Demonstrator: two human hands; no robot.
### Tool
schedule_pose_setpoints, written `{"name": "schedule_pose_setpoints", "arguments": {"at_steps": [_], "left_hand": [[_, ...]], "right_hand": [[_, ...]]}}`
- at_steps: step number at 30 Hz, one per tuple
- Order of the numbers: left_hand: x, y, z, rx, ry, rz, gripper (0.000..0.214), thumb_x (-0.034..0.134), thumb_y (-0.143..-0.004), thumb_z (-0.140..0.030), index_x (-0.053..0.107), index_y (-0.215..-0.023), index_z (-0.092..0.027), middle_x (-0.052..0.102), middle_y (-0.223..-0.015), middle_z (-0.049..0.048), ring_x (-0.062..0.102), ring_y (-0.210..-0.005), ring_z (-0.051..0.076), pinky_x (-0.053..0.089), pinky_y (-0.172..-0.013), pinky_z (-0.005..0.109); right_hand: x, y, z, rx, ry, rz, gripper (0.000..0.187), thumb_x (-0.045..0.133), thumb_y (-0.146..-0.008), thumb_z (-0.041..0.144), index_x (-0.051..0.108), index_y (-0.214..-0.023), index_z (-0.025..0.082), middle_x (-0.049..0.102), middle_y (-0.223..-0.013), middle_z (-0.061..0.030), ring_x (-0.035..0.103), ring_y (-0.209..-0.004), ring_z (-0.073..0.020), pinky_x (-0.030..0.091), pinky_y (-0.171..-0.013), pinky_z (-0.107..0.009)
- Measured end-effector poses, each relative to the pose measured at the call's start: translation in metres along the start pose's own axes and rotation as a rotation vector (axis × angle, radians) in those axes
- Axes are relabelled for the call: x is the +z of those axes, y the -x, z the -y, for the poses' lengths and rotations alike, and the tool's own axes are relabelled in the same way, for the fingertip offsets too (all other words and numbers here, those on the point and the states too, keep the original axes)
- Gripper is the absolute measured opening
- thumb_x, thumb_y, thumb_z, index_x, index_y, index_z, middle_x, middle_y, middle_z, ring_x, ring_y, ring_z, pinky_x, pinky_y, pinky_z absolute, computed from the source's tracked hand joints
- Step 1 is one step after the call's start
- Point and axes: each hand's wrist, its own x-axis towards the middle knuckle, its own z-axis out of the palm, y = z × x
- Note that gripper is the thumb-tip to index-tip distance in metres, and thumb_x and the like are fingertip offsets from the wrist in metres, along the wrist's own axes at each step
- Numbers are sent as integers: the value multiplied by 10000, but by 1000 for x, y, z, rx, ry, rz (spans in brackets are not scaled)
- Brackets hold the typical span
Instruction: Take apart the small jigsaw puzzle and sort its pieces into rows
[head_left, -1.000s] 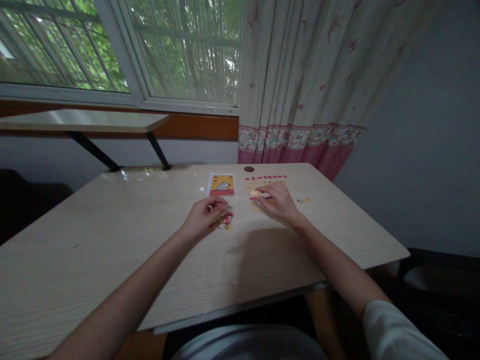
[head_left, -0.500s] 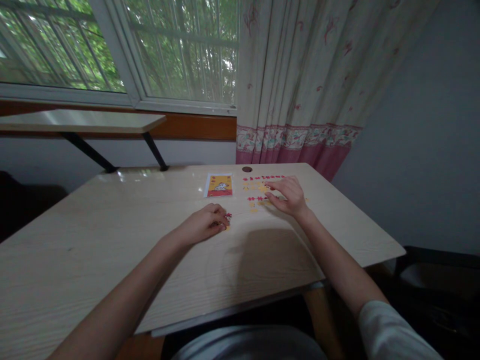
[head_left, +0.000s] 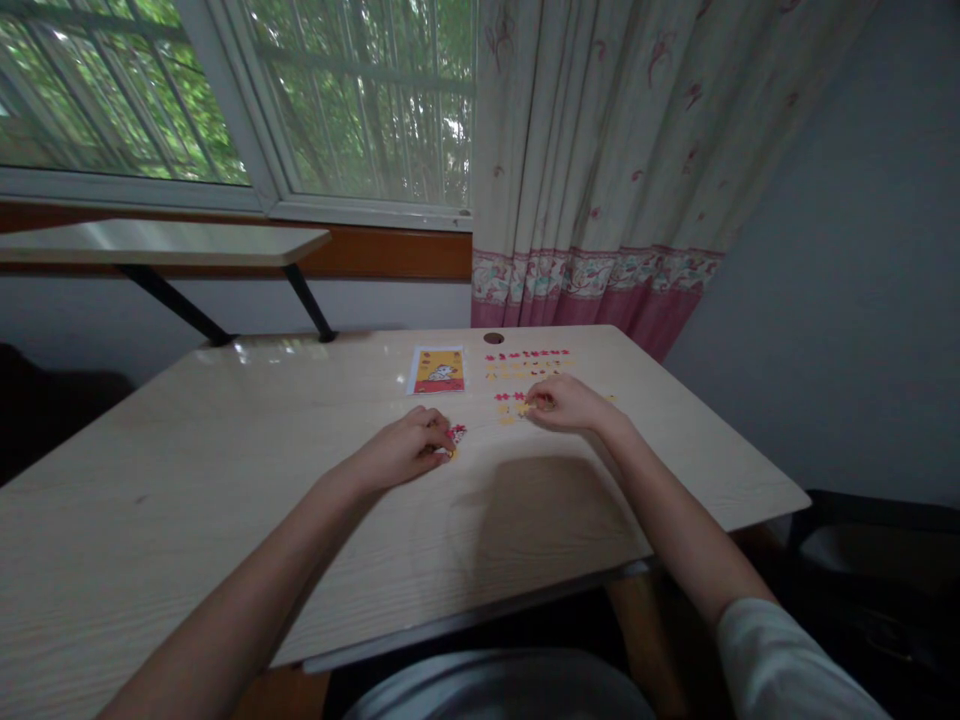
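My left hand point(head_left: 411, 447) rests on the table with its fingers curled round a small cluster of red, white and yellow puzzle pieces point(head_left: 458, 432). Parts of that cluster are hidden under the fingertips. Over the nearer rows of loose pieces, my right hand point(head_left: 571, 402) has its fingers bent down and closed in a pinch on a puzzle piece, mostly covered by the fingers. Red puzzle pieces point(head_left: 509, 397) and yellow ones point(head_left: 506, 420) lie just left of it. A picture card point(head_left: 439, 372) with a white animal on yellow and red lies beyond my hands.
Farther rows of red pieces point(head_left: 527, 354) and yellow pieces point(head_left: 517, 376) lie toward the back of the wooden table point(head_left: 247, 450). A round cable hole point(head_left: 493, 338) is near the back edge. A raised shelf point(head_left: 165, 242) on black legs stands back left, and a curtain point(head_left: 592, 200) hangs behind.
My right hand has moved down and nearer to me from above the rows, and its fingers have closed. The farther rows are now uncovered. My left hand has barely moved.
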Motion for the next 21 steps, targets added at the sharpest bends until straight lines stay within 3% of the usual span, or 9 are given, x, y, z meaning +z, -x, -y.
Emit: {"name": "schedule_pose_setpoints", "arguments": {"at_steps": [5, 10, 17, 21], "left_hand": [[-2, 0, -2, -24, -31, 23, 181, 527, -820, -289, 671, -895, -207, 573, -949, 65, 501, -913, 202, 416, -818, 342], [0, 0, -1, -44, -46, 18, 199, 525, -824, -284, 660, -950, -210, 569, -973, 68, 498, -935, 204, 415, -827, 338], [1, -1, -2, -51, -11, 16, 167, 530, -817, -242, 669, -901, -203, 572, -948, 69, 494, -933, 205, 413, -827, 339], [1, -1, -2, -46, 42, 16, 136, 535, -799, -210, 655, -861, -188, 570, -940, 69, 489, -922, 201, 406, -831, 343]], "right_hand": [[8, 1, -7, 110, -46, 114, 183, 590, -732, 286, 686, -827, 163, 615, -659, -6, 482, -560, -90, 288, -550, -208], [10, 0, -9, 125, -60, 185, 206, 590, -721, 270, 699, -862, 167, 630, -689, -15, 499, -580, -95, 299, -559, -208], [8, -1, -6, 136, -64, 184, 213, 596, -723, 279, 700, -871, 168, 647, -725, -24, 520, -603, -102, 318, -568, -207], [8, -2, -2, 95, -86, 99, 207, 582, -752, 294, 695, -865, 162, 650, -724, -27, 533, -623, -105, 333, -586, -205]]}}
